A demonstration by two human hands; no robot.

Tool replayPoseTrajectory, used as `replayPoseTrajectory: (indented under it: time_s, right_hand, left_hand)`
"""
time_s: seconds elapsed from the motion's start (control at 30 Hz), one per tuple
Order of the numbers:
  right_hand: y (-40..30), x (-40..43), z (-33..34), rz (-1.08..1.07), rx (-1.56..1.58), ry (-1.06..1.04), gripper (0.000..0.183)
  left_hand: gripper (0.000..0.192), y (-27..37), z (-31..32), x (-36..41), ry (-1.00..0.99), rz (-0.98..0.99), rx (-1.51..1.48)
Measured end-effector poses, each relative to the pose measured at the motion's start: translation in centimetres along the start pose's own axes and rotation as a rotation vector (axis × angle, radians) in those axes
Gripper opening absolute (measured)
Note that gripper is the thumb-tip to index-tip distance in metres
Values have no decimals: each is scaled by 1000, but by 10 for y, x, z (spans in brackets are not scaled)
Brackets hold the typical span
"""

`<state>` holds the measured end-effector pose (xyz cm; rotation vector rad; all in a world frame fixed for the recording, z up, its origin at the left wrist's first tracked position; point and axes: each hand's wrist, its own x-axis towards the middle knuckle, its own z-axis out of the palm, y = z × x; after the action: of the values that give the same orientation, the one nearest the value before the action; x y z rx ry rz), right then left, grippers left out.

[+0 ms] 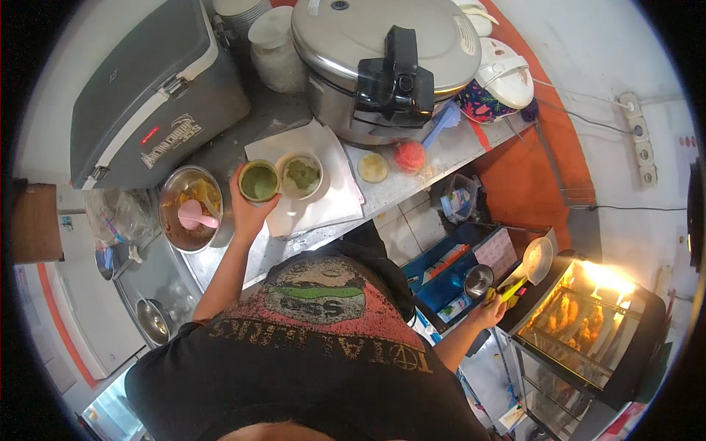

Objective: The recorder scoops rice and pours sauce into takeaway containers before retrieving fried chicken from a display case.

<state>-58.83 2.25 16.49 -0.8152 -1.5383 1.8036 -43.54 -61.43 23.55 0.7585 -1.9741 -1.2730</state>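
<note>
My left hand (248, 212) is wrapped around a small round container (258, 181) with green contents. Directly beside it, a white bowl (300, 175) of what looks like rice bears a green topping. The bowl stands on white paper sheets (325, 215) laid over the metal counter. Off to the right, my right hand (489, 313) grips the end of a yellow-green handled utensil (513, 289). Its far end is hard to make out near a pale round translucent piece (538, 260). A small metal bowl (478, 280) is close to that hand.
A large rice cooker (386, 66) and a grey cooler box (165, 105) stand behind. A steel bowl (190, 209) holds a pink scoop (193, 215). A pale round item (373, 167) and a red ball-like bundle (409, 156) sit near the edge. A lit glass display case (584, 325) contains fried food.
</note>
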Motion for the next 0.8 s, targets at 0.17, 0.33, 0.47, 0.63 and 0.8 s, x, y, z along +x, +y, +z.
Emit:
replayPoseTrajectory:
  time_s: [0.17, 0.33, 0.47, 0.63, 0.8]
  right_hand:
    - [-13, 17, -20, -215, -871, 309, 49]
    - [-22, 44, -11, -278, -1216, 353, 47]
    - [-28, 47, 5, -168, -1344, 332, 39]
    - [-32, 45, 12, -107, -1585, 356, 35]
    - [-24, 42, 6, -200, -1653, 342, 39]
  left_hand:
    - [98, 6, 5, 4, 5, 23, 39]
    - [98, 5, 5, -1, -42, 38, -12]
    - [98, 7, 0, -9, -35, -8, -5]
    - [98, 13, -2, -18, 13, -36, -50]
    - [98, 8, -1, -23, 3, -40, -21]
